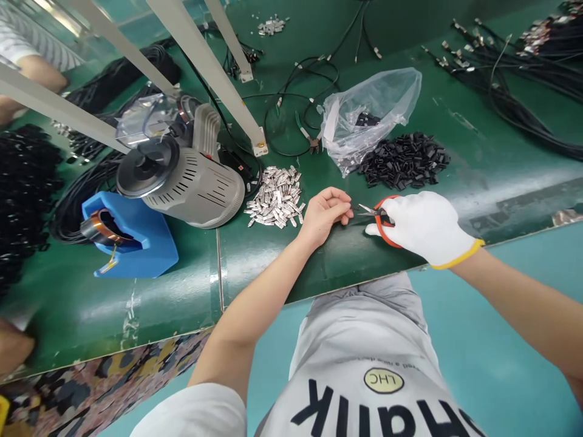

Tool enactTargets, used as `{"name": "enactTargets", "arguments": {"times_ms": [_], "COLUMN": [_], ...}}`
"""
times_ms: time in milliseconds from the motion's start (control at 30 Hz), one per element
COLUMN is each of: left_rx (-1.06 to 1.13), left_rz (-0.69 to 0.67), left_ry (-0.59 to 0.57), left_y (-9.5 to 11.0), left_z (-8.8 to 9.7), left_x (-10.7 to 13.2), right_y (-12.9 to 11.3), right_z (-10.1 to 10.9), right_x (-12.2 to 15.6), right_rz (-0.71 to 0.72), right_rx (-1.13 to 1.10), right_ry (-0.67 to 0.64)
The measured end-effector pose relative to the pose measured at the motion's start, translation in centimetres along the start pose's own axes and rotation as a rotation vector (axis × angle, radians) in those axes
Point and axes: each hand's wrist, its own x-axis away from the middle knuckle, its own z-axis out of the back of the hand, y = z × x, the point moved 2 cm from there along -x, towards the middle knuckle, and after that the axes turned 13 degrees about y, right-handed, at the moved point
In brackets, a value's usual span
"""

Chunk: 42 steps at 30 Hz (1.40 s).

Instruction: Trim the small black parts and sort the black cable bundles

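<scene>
White-gloved right hand [421, 223] grasps red-handled metal scissors [378, 212], three o'clock from bare left hand [327, 213]. Left fingertips bunched; cannot tell what, if anything, they pinch. Keep blades clear of skin; steady wrists; avoid small black plastic pieces [405, 162], scissors' one o'clock.

Workbench [483, 145], green top, glossy, scuffed; seam left of centre. Directly on it: heap of silver metal connector shells [277, 197]; heap of small black plastic pieces [407, 161]; clear plastic bag [392, 94], touching black heap; green-handled nippers [314, 144]; grey machine [195, 182], vented housing; blue tape dispenser [159, 255], beside machine; white metal uprights [228, 79]; bundled black cables [523, 124], right; small silver pile [272, 26], far side.
</scene>
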Motion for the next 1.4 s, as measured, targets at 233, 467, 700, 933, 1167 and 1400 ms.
{"name": "enactTargets", "arguments": {"times_ms": [233,467,700,933,1167,1400], "left_rx": [-0.038,-0.026,-0.024,-0.014,0.007,0.017], "left_rz": [-0.011,-0.011,-0.001,-0.002,-0.013,-0.029], "left_ry": [-0.006,0.033,0.042,0.025,0.007,0.079], "left_y": [-0.03,-0.25,-0.23,-0.28,-0.51,-0.54], "left_z": [-0.26,-0.34,-0.48,-0.51,-0.60,-0.82], "left_x": [0.52,0.57,0.77,0.86,0.91,1.07], "right_y": [-0.41,-0.32,-0.55,-0.62,-0.03,-0.25], "right_z": [-0.06,0.07,-0.07,-0.01,-0.60,-0.50], "right_x": [-0.48,-0.28,-0.52,-0.58,-0.51,-0.29], "right_rz": [0.022,0.021,0.048,0.119,0.119,0.157], "right_rx": [0.028,0.051,0.068,0.106,0.138,0.158], "right_ry": [-0.030,-0.034,-0.015,0.019,0.059,0.080]}}
